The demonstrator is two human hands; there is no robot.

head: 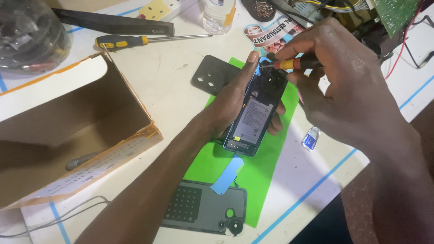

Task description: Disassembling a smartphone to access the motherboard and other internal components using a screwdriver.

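The opened smartphone (255, 113), back cover off and battery exposed, lies cradled in the left hand (235, 97), fingers curled round its edges just above the green mat (266, 167). It looks light, stiff and fragile inside, best held by its rim. The right hand (343, 86) pinches a small precision screwdriver (294, 64), tip at the phone's top. A removed back cover (199, 210) lies on the bench (172, 95) below the left wrist.

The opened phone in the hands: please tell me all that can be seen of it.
The phone is a slim dark-blue slab with its back cover off, showing a grey labelled battery and dark inner parts at the top. It is held tilted above the green mat. The left hand grips it from beneath. The right hand presses a small screwdriver tip against its top end.
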